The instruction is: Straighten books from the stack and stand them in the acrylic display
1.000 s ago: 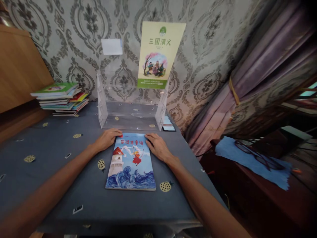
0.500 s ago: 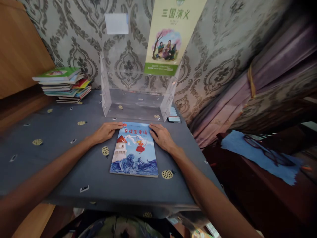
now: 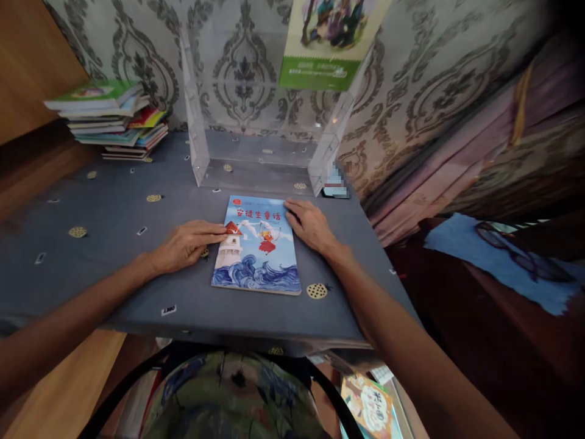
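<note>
A blue children's book (image 3: pixel 258 250) with a lighthouse and waves on its cover lies flat on the grey tablecloth (image 3: pixel 114 244). My left hand (image 3: pixel 185 244) rests at the book's left edge, fingers stretched out and touching the cover. At the book's upper right corner my right hand (image 3: pixel 311 224) lies flat with its fingers on the cover. Just behind the book stands a clear acrylic book stand (image 3: pixel 260 158). A green-and-yellow book (image 3: pixel 331 42) is propped upright at its right side.
A stack of several books (image 3: pixel 112 119) sits at the back left by a wooden panel (image 3: pixel 27 67). Patterned wallpaper backs the table. A purple curtain (image 3: pixel 479 140) hangs on the right above a blue cloth (image 3: pixel 498 262). A patterned bag (image 3: pixel 228 396) and another book (image 3: pixel 368 405) lie below the table edge.
The view has tilted downward. My left hand slid from the book's top left corner down along its left edge. My right hand stayed near the top right corner.
</note>
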Demonstrator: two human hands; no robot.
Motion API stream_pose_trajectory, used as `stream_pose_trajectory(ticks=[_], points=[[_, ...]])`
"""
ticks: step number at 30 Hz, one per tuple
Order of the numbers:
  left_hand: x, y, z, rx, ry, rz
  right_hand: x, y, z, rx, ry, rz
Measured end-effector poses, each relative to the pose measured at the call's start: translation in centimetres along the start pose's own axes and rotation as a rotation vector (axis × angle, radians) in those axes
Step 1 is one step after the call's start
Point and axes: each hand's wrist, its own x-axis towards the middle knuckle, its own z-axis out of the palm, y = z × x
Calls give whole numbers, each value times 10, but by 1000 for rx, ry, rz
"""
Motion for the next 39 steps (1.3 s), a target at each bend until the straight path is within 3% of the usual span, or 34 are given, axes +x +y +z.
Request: stream_pose_trajectory(ticks=[10,17,27,34,39], points=[[-37,49,-13,-56,-127,32,0,0,0,17,7,-11],[-50,68,-20,-94,-148,75,0,0,0,17,2,-5],[-24,70,-7,-11,13,237,2,-5,-3,-5,-18,49],[6,75,-4,17,-73,231,0,-8,-8,11,-22,61],[52,54,14,69,-91,217,0,-8,-8,42,-9,58]])
